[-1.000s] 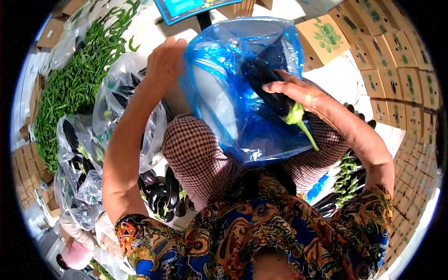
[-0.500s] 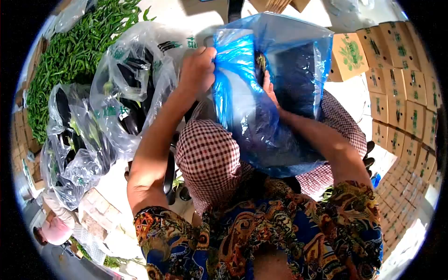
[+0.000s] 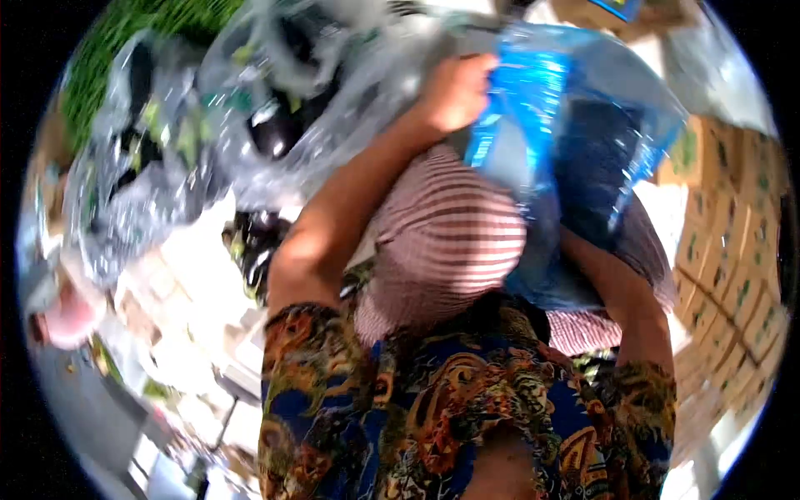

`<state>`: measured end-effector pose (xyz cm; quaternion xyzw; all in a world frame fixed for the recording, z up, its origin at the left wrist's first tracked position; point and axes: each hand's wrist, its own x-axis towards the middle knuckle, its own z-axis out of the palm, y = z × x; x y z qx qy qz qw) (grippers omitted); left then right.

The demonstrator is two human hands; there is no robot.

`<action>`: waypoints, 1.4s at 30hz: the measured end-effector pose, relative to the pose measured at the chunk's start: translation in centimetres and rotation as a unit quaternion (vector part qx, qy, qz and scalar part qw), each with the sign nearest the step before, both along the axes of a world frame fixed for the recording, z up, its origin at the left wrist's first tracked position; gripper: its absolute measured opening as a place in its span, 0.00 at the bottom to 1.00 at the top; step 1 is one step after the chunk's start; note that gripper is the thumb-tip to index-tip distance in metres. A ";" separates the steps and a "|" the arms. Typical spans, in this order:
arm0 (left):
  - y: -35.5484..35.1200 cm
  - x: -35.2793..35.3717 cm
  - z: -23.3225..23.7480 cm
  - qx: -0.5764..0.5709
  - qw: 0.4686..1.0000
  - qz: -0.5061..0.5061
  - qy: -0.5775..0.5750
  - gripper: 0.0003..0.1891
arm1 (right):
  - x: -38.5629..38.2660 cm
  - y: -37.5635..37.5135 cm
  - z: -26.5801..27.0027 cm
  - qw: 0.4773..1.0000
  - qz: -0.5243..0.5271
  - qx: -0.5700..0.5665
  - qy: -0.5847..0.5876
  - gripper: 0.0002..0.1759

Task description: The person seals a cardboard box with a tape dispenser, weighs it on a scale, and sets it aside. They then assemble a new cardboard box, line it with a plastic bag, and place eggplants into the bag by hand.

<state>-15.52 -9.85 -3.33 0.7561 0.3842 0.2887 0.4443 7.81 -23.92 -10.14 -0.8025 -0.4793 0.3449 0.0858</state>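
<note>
Between my knees stands a blue plastic bag [image 3: 521, 92], with dark contents showing through its right part. My left hand [image 3: 458, 90] is closed on the gathered upper left edge of the bag. My right forearm reaches into or behind the lower part of the bag, and the hand itself is hidden by blue plastic. Clear plastic bags [image 3: 200, 179] holding dark eggplants [image 3: 273, 129] lie to the left of my left arm. The view is blurred by motion.
Green chili peppers [image 3: 96, 79] are heaped at the upper left. Stacked cardboard boxes [image 3: 725, 225] line the right side. More eggplants [image 3: 254, 246] lie beside my left elbow. A person in pink [image 3: 71, 317] is at the far left.
The view has shifted, so the blue bag and my left hand appear farther right. My right hand, visible at the bag before, is now hidden. Eggplants beside my left elbow have come into view.
</note>
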 end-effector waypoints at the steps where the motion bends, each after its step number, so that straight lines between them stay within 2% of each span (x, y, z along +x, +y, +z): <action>1: -0.1 -1.0 -0.4 0.070 0.997 0.017 -0.034 0.15 | 0.0 0.0 0.1 1.000 0.010 -0.006 0.002 0.44; 2: -0.3 -1.3 -0.7 0.143 0.987 0.031 -0.063 0.15 | 0.6 0.0 -0.1 1.000 0.017 -0.011 0.007 0.43; 4: -1.4 -4.1 1.2 0.056 0.998 -0.013 0.036 0.14 | 1.1 -0.2 -0.2 0.999 0.026 -0.021 0.010 0.42; 5: -2.7 -6.3 2.4 0.029 0.999 0.003 -0.042 0.13 | 1.5 -0.6 -0.2 0.999 0.028 -0.029 0.012 0.41; 6: -4.1 -8.9 4.3 0.000 1.000 0.014 -0.026 0.12 | 1.9 0.3 0.2 0.999 0.032 -0.037 0.014 0.40; 7: -5.6 -11.7 4.7 0.058 0.996 0.051 -0.048 0.10 | 2.8 -0.7 0.3 0.999 0.023 -0.038 0.014 0.40; 9: -10.4 -19.6 5.6 -0.091 0.975 0.184 -0.086 0.09 | 3.1 -1.1 0.2 0.998 0.015 -0.050 0.018 0.39; 10: -12.3 -24.1 4.6 -0.096 0.970 0.221 -0.043 0.09 | 3.2 -1.1 0.2 0.998 0.014 -0.056 0.023 0.38; 11: -14.4 -26.5 4.9 -0.134 0.944 0.292 -0.071 0.13 | 4.1 -1.3 0.1 0.998 0.011 -0.059 0.027 0.37; 12: -16.7 -28.9 4.6 -0.186 0.876 0.425 -0.132 0.11 | 4.1 -1.2 0.1 0.998 0.008 -0.063 0.031 0.37; 15: -23.1 -35.1 3.8 -0.183 0.789 0.585 -0.040 0.05 | 4.8 -0.9 -0.2 0.996 0.003 -0.072 0.048 0.35; 16: -24.8 -37.3 3.3 -0.203 0.799 0.564 0.043 0.08 | 5.0 -0.9 -0.3 0.996 0.000 -0.075 0.055 0.35; 18: -28.6 -41.3 0.0 -0.079 0.878 0.450 0.145 0.14 | 5.5 -0.8 -0.3 0.994 -0.011 -0.083 0.076 0.33; 21: -31.2 -43.4 -0.7 -0.254 0.832 0.420 0.259 0.25 | 6.1 -0.7 -0.3 0.986 -0.057 -0.096 0.121 0.32; 22: -30.2 -41.7 0.3 -0.184 0.867 0.345 0.310 0.27 | 6.5 -0.7 -0.1 0.982 -0.080 -0.102 0.139 0.31; 24: -29.9 -38.8 -1.6 -0.129 0.906 0.275 0.295 0.34 | 7.0 -1.0 0.3 0.963 -0.143 -0.120 0.193 0.31; 26: -30.6 -34.8 -3.8 -0.193 0.857 0.242 0.411 0.40 | 7.8 -0.8 0.5 0.927 -0.229 -0.142 0.261 0.30; 28: -32.1 -32.3 -5.8 -0.081 0.835 0.226 0.494 0.42 | 9.3 -1.0 1.0 0.872 -0.326 -0.174 0.322 0.29; 29: -32.0 -31.3 -6.8 -0.082 0.823 0.236 0.511 0.40 | 10.4 -1.2 1.3 0.860 -0.333 -0.193 0.335 0.29; 30: -32.0 -30.9 -7.1 -0.090 0.827 0.238 0.502 0.39 | 11.6 -1.4 1.2 0.859 -0.315 -0.212 0.344 0.28; 31: -32.1 -30.4 -7.1 -0.098 0.829 0.241 0.494 0.39 | 13.8 -1.0 -0.5 0.920 -0.013 -0.243 0.306 0.26; 32: -32.2 -30.0 -6.9 -0.109 0.830 0.244 0.489 0.39 | 16.4 -0.7 -2.6 0.921 0.258 -0.174 0.234 0.24; 33: -32.0 -30.2 -6.6 -0.136 0.840 0.276 0.448 0.37 | 15.7 -0.1 -1.0 0.895 0.413 -0.148 0.087 0.22; 35: -31.2 -30.8 -6.0 -0.172 0.840 0.320 0.404 0.34 | 11.1 0.9 4.4 0.796 0.573 -0.139 -0.137 0.20; 37: -31.2 -32.1 -5.1 -0.232 0.830 0.363 0.354 0.30 | 4.4 1.7 9.5 0.719 0.612 -0.176 -0.279 0.19; 39: -30.1 -32.5 -1.5 -0.404 0.788 0.442 0.141 0.29 | 9.4 1.1 5.6 0.827 0.546 -0.065 -0.118 0.19; 40: -30.2 -32.8 0.1 -0.480 0.742 0.467 0.031 0.29 | 7.4 1.2 7.7 0.847 0.521 -0.069 -0.083 0.19; 42: -32.1 -34.3 -0.5 -0.465 0.697 0.492 -0.236 0.28 | 2.9 1.4 12.2 0.881 0.468 -0.074 -0.010 0.18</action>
